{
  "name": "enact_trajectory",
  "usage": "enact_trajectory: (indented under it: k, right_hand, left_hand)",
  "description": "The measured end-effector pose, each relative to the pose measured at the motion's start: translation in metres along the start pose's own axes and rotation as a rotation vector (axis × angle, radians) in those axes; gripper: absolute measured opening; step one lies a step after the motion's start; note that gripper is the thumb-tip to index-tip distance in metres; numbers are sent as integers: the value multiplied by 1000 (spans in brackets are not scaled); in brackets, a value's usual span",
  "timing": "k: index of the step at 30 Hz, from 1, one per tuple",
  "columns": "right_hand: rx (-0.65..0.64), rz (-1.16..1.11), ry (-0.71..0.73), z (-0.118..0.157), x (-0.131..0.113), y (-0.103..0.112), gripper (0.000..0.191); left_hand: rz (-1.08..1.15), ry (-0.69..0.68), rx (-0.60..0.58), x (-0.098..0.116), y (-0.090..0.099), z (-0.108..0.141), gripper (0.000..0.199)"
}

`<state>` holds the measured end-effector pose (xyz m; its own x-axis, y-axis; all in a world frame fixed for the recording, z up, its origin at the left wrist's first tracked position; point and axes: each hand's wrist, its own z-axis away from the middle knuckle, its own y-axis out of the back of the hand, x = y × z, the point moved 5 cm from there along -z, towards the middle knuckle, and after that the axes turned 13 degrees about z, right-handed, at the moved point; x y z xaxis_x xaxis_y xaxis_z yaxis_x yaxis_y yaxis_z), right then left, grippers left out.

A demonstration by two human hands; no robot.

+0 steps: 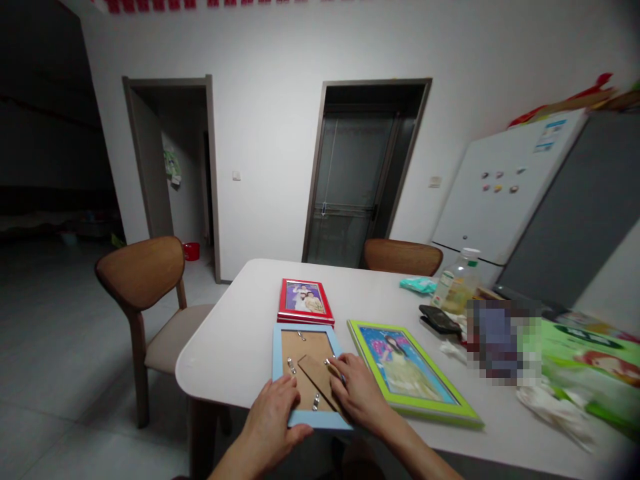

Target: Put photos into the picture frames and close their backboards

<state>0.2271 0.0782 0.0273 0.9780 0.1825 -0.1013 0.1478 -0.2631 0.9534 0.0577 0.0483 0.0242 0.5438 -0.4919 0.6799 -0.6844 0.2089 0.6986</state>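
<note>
A light blue picture frame [277, 360] lies face down near the table's front edge, its brown backing board [305, 347] up. Several small metal clips sit around the board, and a brown stand leg [320, 381] crosses it at a slant. My left hand [273, 410] grips the frame's lower left side, fingers on the backing and thumb at the front rim. On the right side, my right hand [357, 393] has its fingers curled at a metal clip [327, 363] and over the frame's edge; part of the stand leg is hidden beneath it.
Behind the blue frame lie stacked red picture frames [283, 313]. A green picture frame [425, 407] lies to the right. Farther right are a bottle [457, 280], a black wallet-like object [440, 321], crumpled tissues [555, 410] and a green package [580, 360]. Chairs [145, 277] stand around the white table [225, 347].
</note>
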Motion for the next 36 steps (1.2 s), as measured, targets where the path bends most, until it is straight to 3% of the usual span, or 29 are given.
enact_trajectory:
  k: [6,15,18,21,24,26,36]
  right_hand:
    - [30,91,-7,-18,6,-7,24]
    - [-20,29,-7,-13,2,-3,32]
    - [16,26,13,-9,2,0,29]
    - [73,-2,133,2,-8,6,27]
    - [26,-80,355,17,-32,10,24]
    - [7,-99,429,25,-44,14,23]
    - [-29,-116,474,30,-49,21,22]
  left_hand:
    - [6,-1,33,-2,-1,-1,34]
    - [16,-8,55,-3,0,2,40]
    - [14,-5,41,-7,0,2,38]
    - [23,8,34,-13,-1,1,45]
    - [31,16,39,-17,-1,0,45]
    - [35,12,40,-17,-1,1,40]
    - [82,28,47,-16,0,1,43]
